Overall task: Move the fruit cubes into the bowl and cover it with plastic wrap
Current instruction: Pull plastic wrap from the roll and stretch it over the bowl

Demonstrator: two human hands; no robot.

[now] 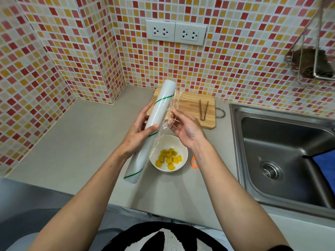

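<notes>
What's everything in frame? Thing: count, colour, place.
plastic wrap roll: 1, white with green stripes, held tilted above the counter, film partly pulled off
bowl: 1, white, on the counter below the roll
fruit cubes: several, yellow, inside the bowl
cutting board: 1, light wood, by the back wall
tongs: 1, brownish, on the cutting board
ring object: 1, orange, right of the bowl, partly hidden
sink: 1, steel, right
cloth: 1, blue, sink's right edge
sockets: 2 plates, white, tiled wall
wire rack: 1, metal, upper right
hands: left hand grips the roll; right hand pinches the film
</notes>
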